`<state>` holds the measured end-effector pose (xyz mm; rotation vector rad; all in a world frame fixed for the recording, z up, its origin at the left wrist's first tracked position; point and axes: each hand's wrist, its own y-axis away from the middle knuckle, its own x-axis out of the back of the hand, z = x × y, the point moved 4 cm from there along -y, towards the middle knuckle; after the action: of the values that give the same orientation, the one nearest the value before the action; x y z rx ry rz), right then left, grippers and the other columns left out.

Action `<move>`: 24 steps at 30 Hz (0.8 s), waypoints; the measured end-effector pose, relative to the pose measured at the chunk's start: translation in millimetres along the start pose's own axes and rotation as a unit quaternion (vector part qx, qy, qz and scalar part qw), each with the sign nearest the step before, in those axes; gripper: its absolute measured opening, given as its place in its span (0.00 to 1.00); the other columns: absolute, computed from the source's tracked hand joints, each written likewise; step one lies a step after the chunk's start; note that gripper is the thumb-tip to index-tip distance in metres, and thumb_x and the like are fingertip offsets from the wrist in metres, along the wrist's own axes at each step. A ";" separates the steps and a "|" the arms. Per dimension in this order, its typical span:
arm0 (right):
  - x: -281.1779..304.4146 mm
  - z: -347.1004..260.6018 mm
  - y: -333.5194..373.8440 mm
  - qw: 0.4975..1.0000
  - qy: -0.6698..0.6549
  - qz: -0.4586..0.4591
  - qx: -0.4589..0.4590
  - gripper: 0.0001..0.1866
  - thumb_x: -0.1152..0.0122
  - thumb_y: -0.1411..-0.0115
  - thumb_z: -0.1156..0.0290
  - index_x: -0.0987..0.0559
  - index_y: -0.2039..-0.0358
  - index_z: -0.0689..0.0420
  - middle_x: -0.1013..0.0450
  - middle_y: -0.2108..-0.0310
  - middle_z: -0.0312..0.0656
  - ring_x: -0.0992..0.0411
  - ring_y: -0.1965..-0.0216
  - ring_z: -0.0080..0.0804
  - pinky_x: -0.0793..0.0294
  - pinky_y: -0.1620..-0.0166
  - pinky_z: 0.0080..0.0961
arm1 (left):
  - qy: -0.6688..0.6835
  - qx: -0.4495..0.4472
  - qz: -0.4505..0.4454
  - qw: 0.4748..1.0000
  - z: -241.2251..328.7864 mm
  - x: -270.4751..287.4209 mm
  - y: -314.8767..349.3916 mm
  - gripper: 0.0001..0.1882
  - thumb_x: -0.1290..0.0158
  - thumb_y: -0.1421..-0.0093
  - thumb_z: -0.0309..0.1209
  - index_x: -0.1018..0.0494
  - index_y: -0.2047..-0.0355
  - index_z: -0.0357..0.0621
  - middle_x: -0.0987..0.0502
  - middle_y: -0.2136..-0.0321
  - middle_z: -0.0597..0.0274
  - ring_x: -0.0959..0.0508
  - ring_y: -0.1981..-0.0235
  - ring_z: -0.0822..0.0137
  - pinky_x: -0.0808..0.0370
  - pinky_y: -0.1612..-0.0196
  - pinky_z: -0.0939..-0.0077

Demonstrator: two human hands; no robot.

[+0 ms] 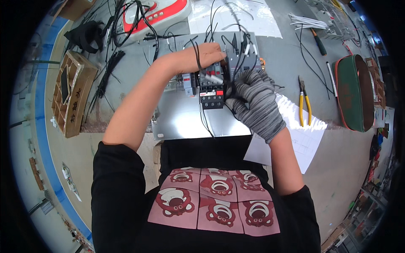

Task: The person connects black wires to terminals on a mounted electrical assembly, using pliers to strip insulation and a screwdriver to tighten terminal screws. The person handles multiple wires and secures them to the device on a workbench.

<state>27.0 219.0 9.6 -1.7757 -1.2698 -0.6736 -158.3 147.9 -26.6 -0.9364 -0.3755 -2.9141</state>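
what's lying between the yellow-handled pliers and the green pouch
In the head view, black wires and a slim white pen-shaped stick lie between the yellow-handled pliers and the green pouch, the stick nearer the pouch.

I have room over the near-left part of the metal plate (179,122); a black electrical block (211,101) and wires (241,61) crowd the gap between my left hand (198,58) and right hand (258,102); beyond seems tight.
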 end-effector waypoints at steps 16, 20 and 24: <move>18.6 -19.6 13.3 0.999 -0.008 0.048 -0.007 0.09 0.34 0.55 0.71 0.20 0.70 0.54 0.28 0.69 0.39 0.28 0.66 0.39 0.29 0.57 0.37 | -0.035 -0.095 0.231 0.968 12.9 7.4 28.8 0.16 0.56 0.35 0.37 0.28 0.61 0.35 0.28 0.66 0.57 0.28 0.63 0.65 0.32 0.55 0.75; 5.2 -32.7 39.8 0.989 -0.074 0.124 0.011 0.11 0.37 0.54 0.74 0.20 0.66 0.55 0.27 0.70 0.40 0.28 0.76 0.37 0.29 0.77 0.29 | 0.290 0.019 0.386 0.876 30.0 -17.7 92.5 0.09 0.52 0.36 0.30 0.26 0.60 0.38 0.25 0.68 0.61 0.25 0.70 0.72 0.27 0.66 0.78; 0.4 -60.5 47.2 0.997 0.015 0.039 0.063 0.15 0.41 0.52 0.70 0.21 0.61 0.54 0.26 0.68 0.41 0.28 0.75 0.36 0.29 0.75 0.33 | 0.452 0.143 0.321 0.820 53.0 -88.5 150.5 0.12 0.51 0.36 0.33 0.28 0.59 0.36 0.24 0.69 0.61 0.25 0.73 0.75 0.29 0.70 0.82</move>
<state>73.8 160.4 25.9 -1.6968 -1.1895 -0.5619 -36.9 13.5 -4.3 0.3591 -0.3102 -2.2136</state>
